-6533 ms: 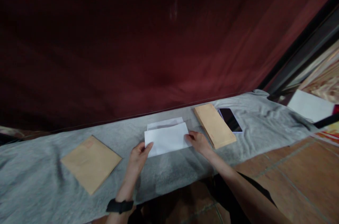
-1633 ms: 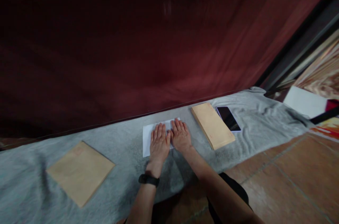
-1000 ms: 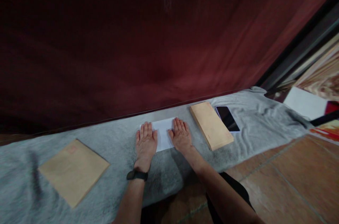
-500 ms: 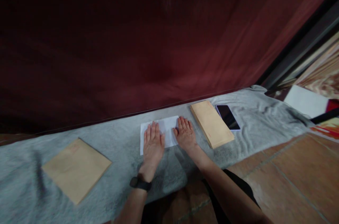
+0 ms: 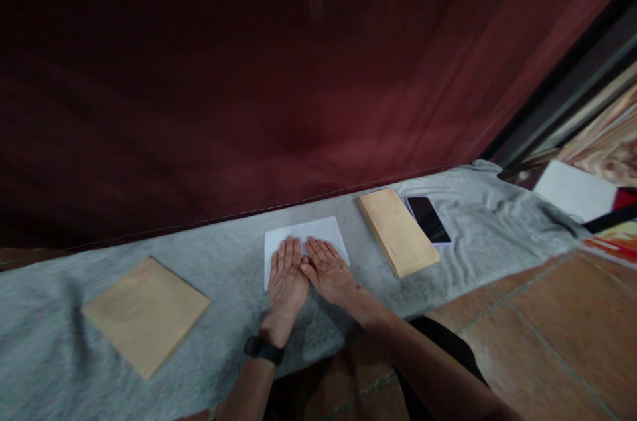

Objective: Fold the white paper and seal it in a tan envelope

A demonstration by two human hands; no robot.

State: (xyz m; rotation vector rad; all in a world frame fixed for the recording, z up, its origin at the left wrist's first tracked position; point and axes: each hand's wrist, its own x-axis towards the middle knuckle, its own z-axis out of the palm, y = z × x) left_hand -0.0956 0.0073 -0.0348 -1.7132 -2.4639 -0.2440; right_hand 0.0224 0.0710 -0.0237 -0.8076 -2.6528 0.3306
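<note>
One sheet of white paper (image 5: 321, 230), lying flat on a gray cloth (image 5: 233, 275), between a brown envelope on the left and a stack of brown envelopes on the right. One left hand (image 5: 287, 281), palm down on the paper's lower left part, fingers extended and close together, gripping nothing; a black wristband (image 5: 263, 349) at its wrist. One right hand (image 5: 328, 268), palm down on the paper, fingers straight and slightly fanned, likewise gripping nothing; its thumb meets the left hand at the paper's middle. One brown envelope (image 5: 146, 318), turned cornerwise on the cloth, well apart from the paper, a faint reddish mark near its top corner. One stack of brown envelopes (image 5: 398, 232), set aslant. One smartphone (image 5: 428, 219), dark screen up, purple edge, just beside the stack. One dark red curtain (image 5: 298, 89), behind the cloth.
</note>
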